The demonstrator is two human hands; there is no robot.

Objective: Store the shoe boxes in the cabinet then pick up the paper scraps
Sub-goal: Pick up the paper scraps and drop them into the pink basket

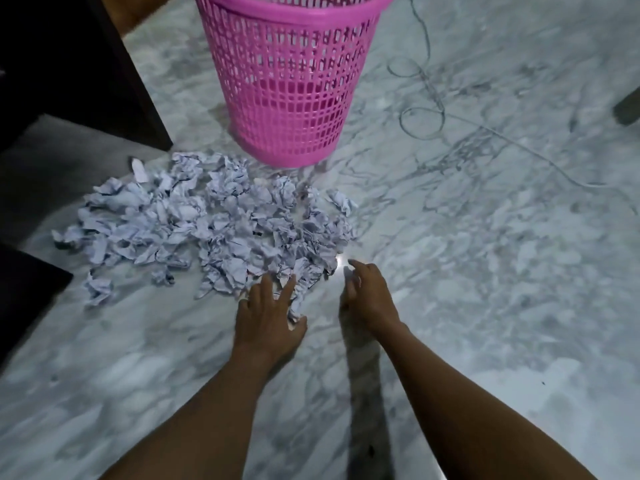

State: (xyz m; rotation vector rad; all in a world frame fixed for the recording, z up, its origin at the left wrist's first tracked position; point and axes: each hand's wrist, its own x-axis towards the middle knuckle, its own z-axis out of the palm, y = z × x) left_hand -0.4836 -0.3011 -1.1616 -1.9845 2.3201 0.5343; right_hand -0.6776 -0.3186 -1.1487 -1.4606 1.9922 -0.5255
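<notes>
A wide heap of crumpled white paper scraps (214,223) lies on the marble floor (485,271). My left hand (268,313) rests on the near edge of the heap, fingers spread, touching scraps under the fingertips and thumb. My right hand (367,294) hovers just right of the heap's near corner, fingers apart and slightly curled, holding nothing. No shoe boxes are in view.
A pink plastic mesh basket (291,81) stands upright just behind the heap. Dark furniture (79,74) fills the left side, with another dark piece (24,292) lower left. A thin cable (426,109) loops across the floor at the upper right.
</notes>
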